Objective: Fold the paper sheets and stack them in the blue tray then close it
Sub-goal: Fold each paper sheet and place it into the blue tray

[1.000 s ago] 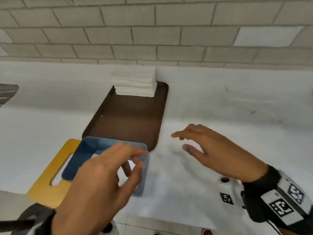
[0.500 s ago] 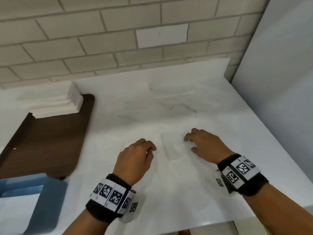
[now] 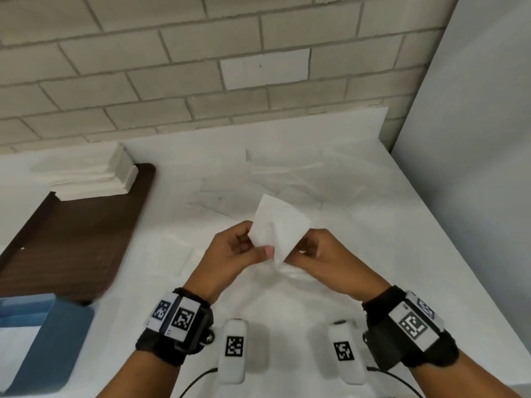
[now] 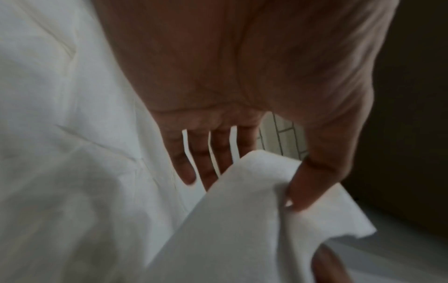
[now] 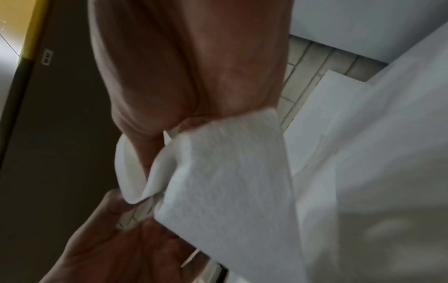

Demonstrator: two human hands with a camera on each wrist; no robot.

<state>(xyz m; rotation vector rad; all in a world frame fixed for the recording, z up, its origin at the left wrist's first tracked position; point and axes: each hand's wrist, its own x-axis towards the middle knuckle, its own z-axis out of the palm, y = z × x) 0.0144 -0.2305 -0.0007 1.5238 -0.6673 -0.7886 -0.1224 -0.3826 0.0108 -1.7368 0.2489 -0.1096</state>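
Both hands hold one white paper sheet point(image 3: 277, 225) up above the white table, bent between them. My left hand point(image 3: 241, 248) pinches its left side, thumb on top; the left wrist view shows the thumb pressed on the paper sheet point(image 4: 254, 201). My right hand point(image 3: 313, 248) pinches the right side, and in the right wrist view the paper sheet point(image 5: 225, 172) curls round its thumb. More loose sheets point(image 3: 273, 179) lie flat farther back. The blue tray point(image 3: 43, 340) sits at the lower left edge, open, with white paper inside.
A brown tray point(image 3: 77, 231) lies at the left with a stack of white paper point(image 3: 94, 176) on its far end. A brick wall point(image 3: 201, 67) backs the table. A pale panel point(image 3: 474, 139) stands at the right. The table's right edge point(image 3: 459, 254) runs diagonally.
The view swung right, away from the blue tray. Both hands went down onto the table, picked up a sheet and now hold it raised between them.
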